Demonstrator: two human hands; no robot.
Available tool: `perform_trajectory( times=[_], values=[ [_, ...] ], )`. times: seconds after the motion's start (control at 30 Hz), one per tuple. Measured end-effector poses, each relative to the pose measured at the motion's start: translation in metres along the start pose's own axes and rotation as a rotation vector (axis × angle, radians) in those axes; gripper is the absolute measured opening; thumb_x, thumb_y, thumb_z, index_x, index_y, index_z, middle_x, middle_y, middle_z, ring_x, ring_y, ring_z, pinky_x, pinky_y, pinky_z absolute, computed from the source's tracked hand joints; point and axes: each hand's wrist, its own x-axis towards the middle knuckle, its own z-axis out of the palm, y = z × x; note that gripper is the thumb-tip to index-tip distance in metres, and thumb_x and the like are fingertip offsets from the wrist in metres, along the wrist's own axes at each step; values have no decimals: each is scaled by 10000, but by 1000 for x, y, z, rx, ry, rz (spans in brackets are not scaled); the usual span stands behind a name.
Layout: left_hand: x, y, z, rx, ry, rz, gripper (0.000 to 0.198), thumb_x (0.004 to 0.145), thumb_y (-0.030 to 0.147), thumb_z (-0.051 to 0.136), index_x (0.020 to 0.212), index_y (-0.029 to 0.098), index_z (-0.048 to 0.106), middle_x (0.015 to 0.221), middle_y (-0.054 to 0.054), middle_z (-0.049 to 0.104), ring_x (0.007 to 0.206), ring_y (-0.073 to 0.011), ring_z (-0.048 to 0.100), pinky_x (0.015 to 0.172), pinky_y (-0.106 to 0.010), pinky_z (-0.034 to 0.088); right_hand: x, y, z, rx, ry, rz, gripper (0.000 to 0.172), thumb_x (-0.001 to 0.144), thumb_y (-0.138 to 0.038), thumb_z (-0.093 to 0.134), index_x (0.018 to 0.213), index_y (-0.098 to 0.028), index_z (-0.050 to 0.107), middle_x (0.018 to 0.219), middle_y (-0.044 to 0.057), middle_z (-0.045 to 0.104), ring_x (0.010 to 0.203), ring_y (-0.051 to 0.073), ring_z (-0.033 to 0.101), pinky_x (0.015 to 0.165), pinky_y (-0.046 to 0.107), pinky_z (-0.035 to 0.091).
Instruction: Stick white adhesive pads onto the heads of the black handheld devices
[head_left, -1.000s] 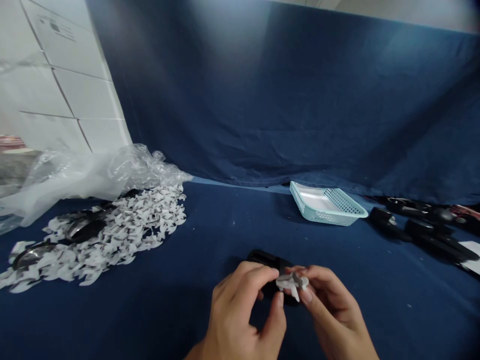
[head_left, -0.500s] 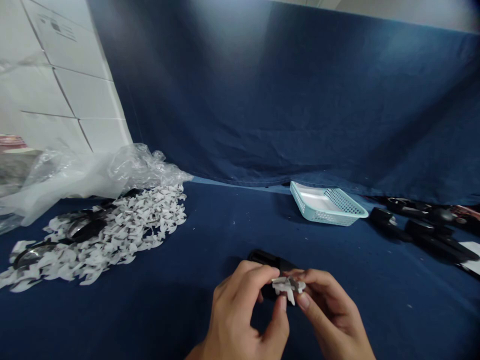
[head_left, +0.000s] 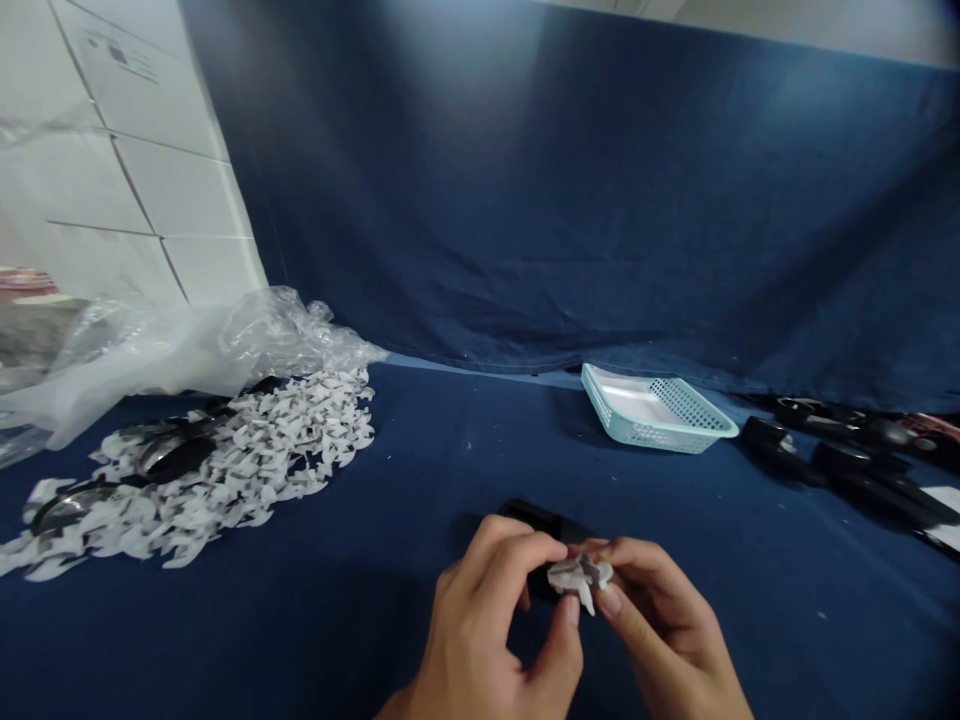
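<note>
Between my two hands is a small white plastic piece point(head_left: 576, 578) with a prong pointing down and a greyish part at its top. My left hand point(head_left: 495, 610) pinches its left side with thumb and forefinger. On the right side, the thumb and fingers of my right hand point(head_left: 660, 610) close on the same piece. A black plastic part point(head_left: 536, 515) lies on the table just behind my fingers, partly hidden by them. Far to the left spreads a heap of small white plastic pieces point(head_left: 300, 430).
A light blue perforated basket point(head_left: 660, 436) stands at the back right. Several black parts point(head_left: 862, 480) lie at the far right. Clear plastic bags point(head_left: 277, 330) and round black shiny parts point(head_left: 176, 455) sit by the white heap. A dark blue curtain point(head_left: 525, 200) hangs behind the table.
The white piece has tilted slightly between my fingers, its prong now angled a little differently. Both hands stay in nearly the same place.
</note>
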Motion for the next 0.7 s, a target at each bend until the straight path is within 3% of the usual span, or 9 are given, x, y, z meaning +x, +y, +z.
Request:
perform_trajectory(
  times=[0.2,0.43,0.7],
  values=[
    [5,2,-3,8,65,22,209,815,95,550,986,210,581,866,-14,598,681,-134,604,565,-253,507,0,0,1,-18,-15,-11,181,865,-246,691,1038,-298,688,1042,41,717,960,177,685,846,234,558],
    [3,1,-3,3,-24,-29,157,830,128,539,951,204,605,870,-26,594,644,-133,567,567,-271,492,0,-1,2,43,-14,51,172,863,-240,697,1017,-314,683,1076,21,706,995,172,667,881,239,536],
    [2,-1,-2,-21,-40,-31,159,839,131,544,963,209,606,878,-24,587,647,-130,555,572,-268,480,1,0,1,77,25,88,178,831,-258,737,1000,-281,688,1054,40,708,984,189,663,844,258,549]
  ],
)
